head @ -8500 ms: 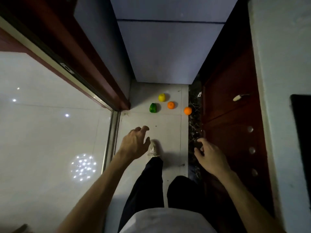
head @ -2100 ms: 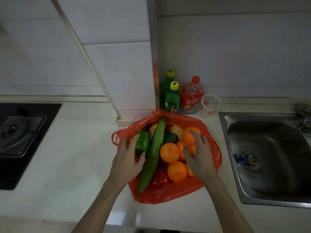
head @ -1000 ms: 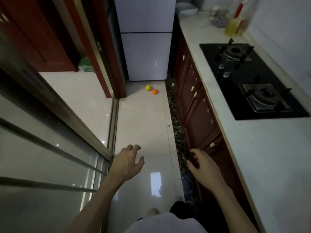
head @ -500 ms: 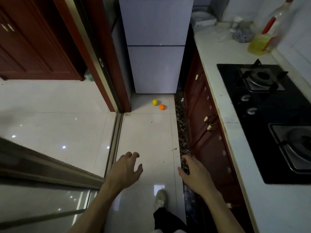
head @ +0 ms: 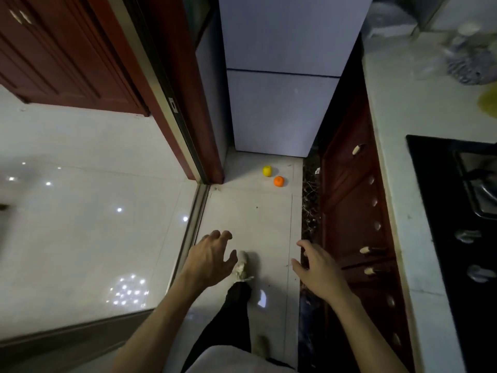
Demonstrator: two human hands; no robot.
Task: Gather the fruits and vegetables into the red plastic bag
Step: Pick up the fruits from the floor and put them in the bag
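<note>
Your left hand (head: 211, 261) and right hand (head: 318, 269) both hang in front of you with fingers spread wide, holding nothing. The fruit you need lies well ahead at twelve o'clock: a small round yellow fruit (head: 267, 170) and a small round orange fruit (head: 279, 181), just beside each other on the pale tiled floor (head: 250, 211), near the foot of the white two-door refrigerator (head: 279, 76). The red plastic bag is not in view, so I cannot tell you where it sits.

Mind the risks from here. Both fruits are round and the tiles look glossy, so a clumsy touch or a nudge from your pale shoe (head: 242, 266) would likely send one rolling toward the dark gap at one o'clock beside the dark red wooden cabinets (head: 355, 211). The passage is narrow, so bending down carelessly could knock your right arm on the cabinet knobs. The light is dim, too, making a misjudged reach more likely.
</note>
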